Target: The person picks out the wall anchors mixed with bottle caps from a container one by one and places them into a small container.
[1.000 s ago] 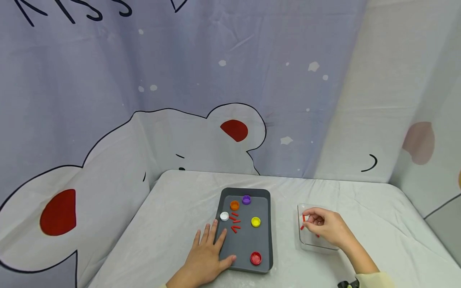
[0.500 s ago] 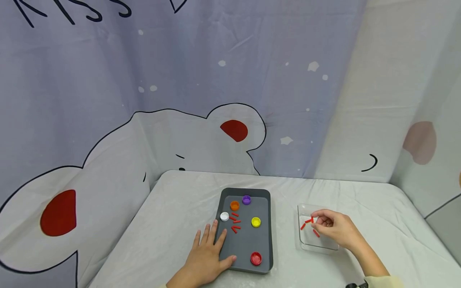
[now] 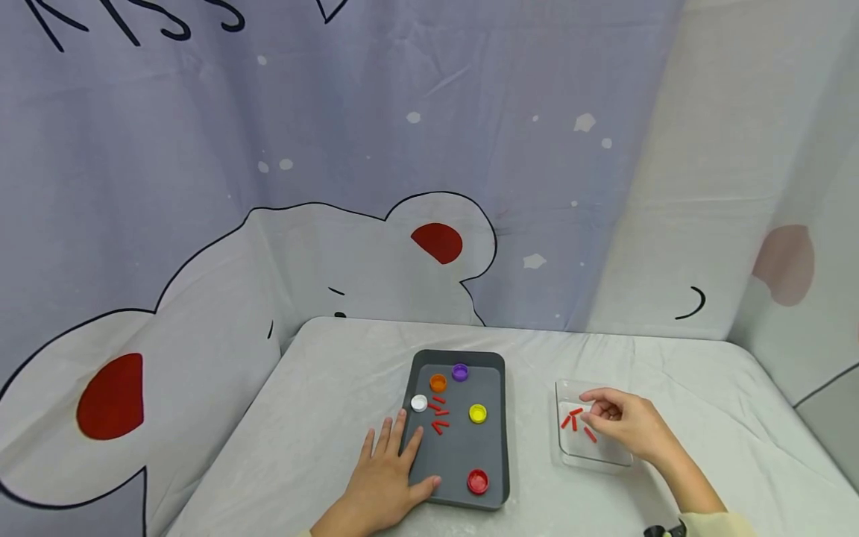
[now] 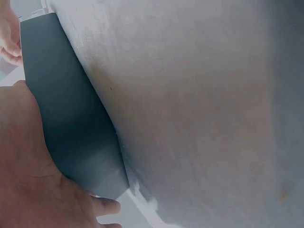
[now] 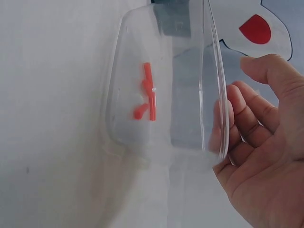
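I count four red sticks (image 3: 573, 424) – short, slim, straight – lying in the clear box (image 3: 576, 447). One points away from the person, one sits nearly crosswise, two slant opposite ways. Right hand (image 3: 624, 421) over the box: released, thumb and forefinger parted. Left hand (image 3: 384, 481): fingers straight and spread, grasping nothing, across the grey tray (image 3: 463, 451)'s left edge.

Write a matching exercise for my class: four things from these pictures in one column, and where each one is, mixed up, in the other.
Things
1. Purple cap
2. Left hand
3. Red cap
4. Right hand

Places
A. At the clear box, holding nothing
B. Near end of the gray tray
C. Far end of the tray
D. At the tray's left side, fingers spread

Pairs: 1-C, 2-D, 3-B, 4-A
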Motion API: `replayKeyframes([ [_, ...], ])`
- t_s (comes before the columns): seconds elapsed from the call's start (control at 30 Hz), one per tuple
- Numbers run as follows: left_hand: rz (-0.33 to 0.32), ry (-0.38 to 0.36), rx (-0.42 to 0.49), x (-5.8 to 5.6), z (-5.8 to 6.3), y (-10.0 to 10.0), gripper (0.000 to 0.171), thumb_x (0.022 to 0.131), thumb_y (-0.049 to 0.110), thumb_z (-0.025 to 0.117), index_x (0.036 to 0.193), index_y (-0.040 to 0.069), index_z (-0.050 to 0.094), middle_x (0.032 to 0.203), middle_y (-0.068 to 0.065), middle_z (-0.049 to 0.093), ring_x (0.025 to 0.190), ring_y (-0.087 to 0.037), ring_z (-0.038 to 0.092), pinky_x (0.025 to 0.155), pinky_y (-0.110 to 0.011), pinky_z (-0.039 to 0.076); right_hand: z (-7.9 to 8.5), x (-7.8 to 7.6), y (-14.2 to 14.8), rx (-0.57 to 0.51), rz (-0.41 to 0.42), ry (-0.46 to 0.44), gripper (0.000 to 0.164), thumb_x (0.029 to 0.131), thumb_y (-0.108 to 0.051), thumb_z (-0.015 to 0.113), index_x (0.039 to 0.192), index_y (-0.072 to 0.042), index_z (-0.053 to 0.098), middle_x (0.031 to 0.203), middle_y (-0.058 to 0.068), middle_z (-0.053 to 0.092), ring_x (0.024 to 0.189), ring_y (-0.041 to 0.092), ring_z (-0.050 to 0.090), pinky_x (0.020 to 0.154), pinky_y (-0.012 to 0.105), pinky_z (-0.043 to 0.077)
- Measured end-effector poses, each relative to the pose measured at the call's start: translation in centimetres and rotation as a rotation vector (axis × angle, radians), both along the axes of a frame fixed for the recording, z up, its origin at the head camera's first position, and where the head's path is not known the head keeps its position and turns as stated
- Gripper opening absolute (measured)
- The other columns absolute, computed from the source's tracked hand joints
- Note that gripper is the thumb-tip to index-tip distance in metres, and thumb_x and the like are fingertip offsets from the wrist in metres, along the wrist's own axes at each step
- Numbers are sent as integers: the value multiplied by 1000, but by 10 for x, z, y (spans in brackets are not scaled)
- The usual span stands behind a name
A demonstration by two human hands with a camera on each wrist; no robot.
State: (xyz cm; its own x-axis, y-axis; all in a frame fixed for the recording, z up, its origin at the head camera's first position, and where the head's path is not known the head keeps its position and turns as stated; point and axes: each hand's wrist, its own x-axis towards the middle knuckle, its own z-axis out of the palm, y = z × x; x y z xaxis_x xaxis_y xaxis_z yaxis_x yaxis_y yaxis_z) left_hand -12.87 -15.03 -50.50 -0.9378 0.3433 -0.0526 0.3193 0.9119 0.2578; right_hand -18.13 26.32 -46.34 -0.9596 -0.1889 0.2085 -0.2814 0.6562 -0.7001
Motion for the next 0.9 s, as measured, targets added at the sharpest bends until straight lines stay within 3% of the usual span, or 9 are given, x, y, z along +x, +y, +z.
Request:
replayKeyframes([
  [0.37, -6, 24, 0, -1, -2, -1, 87, 94, 73, 44, 154, 11, 44, 167, -21, 16, 151, -48, 18, 115, -69, 15, 4, -8, -26, -89, 90, -84, 31, 89, -16, 79, 115, -2, 71, 82, -3, 67, 66, 6, 60, 58, 24, 49],
  [0.6, -5, 15, 2, 0, 0, 0, 87, 94, 73, 45, 154, 10, 44, 167, -21, 17, 151, -48, 18, 116, -69, 14, 4, -15, -50, -79, 177, 1, 22, 88, -13, 79, 109, -9, 74, 82, -6, 65, 70, 5, 58, 64, 23, 50],
  [0.9, -1, 6, -4, -1, -1, -1, 88, 94, 74, 44, 155, 11, 44, 167, -21, 16, 151, -47, 18, 116, -69, 14, 5, -26, -83, -75, 313, 14, 26, 86, -12, 80, 111, -8, 74, 86, -6, 65, 74, 5, 56, 67, 23, 50],
])
